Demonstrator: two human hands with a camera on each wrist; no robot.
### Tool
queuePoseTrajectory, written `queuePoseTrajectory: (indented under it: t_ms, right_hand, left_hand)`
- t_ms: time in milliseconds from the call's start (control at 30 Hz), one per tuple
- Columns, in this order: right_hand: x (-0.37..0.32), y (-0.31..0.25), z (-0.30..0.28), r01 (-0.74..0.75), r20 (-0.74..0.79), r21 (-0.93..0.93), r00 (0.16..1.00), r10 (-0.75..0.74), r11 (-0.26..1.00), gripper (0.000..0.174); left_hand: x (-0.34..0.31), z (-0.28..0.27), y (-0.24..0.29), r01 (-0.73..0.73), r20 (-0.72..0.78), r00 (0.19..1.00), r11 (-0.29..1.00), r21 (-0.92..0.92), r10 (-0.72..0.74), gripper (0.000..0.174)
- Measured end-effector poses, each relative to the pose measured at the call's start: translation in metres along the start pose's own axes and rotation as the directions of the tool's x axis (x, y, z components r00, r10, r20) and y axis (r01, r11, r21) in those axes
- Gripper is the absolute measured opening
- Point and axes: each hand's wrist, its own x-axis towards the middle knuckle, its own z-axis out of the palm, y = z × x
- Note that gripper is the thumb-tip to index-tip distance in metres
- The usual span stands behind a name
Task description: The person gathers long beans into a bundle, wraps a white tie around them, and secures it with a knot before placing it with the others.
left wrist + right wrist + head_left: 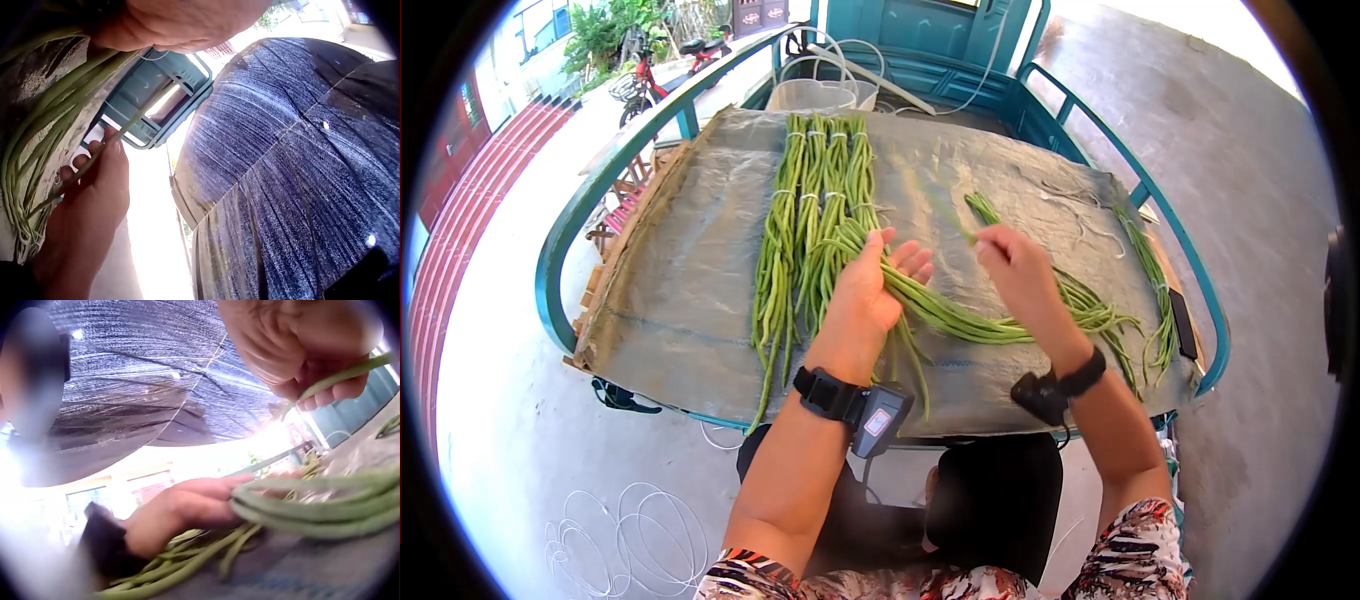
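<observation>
In the head view my left hand (868, 290) cradles a bunch of long green beans (955, 312) between thumb and curved fingers, tilted over the sheet. The bunch droops toward the right, its near end beside the tied bundles. My right hand (1025, 275), raised to the right of it, pinches a single long bean (136, 117), blurred in the head view. The right wrist view shows this bean below the curled fingers (325, 397). Several bundles of long beans (808, 190), bound with pale ties, lie side by side left of my left hand. Loose beans (1090, 305) lie beyond my right forearm.
A grey sheet (670, 250) covers the flat bed, edged by teal rails (565, 225). More beans (1152, 280) and a dark flat object (1183, 325) lie along the right edge, with pale strands (1090, 212) nearby. A whitish tub (810, 97) stands behind the sheet.
</observation>
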Motion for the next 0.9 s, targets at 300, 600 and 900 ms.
queuePoseTrajectory:
  t_ms: [300,600,900]
  right_hand:
    - [-0.041,-0.018,0.027,-0.022,0.049,0.025,0.999,0.020,0.999,0.019]
    - [-0.049,-0.024,0.011,-0.010,0.048,0.002,0.999,0.010,1.000,0.015]
    - [-0.048,-0.018,0.013,0.090,0.065,-0.054,0.994,-0.086,0.994,0.014]
  left_hand:
    - [-0.001,-0.004,-0.001,-0.049,0.075,0.996,0.999,-0.015,0.050,0.027]
    - [-0.002,0.001,-0.002,-0.127,0.038,0.991,0.992,-0.024,0.128,0.027]
    - [-0.012,0.009,0.000,-0.148,0.130,0.981,0.989,0.004,0.147,0.029]
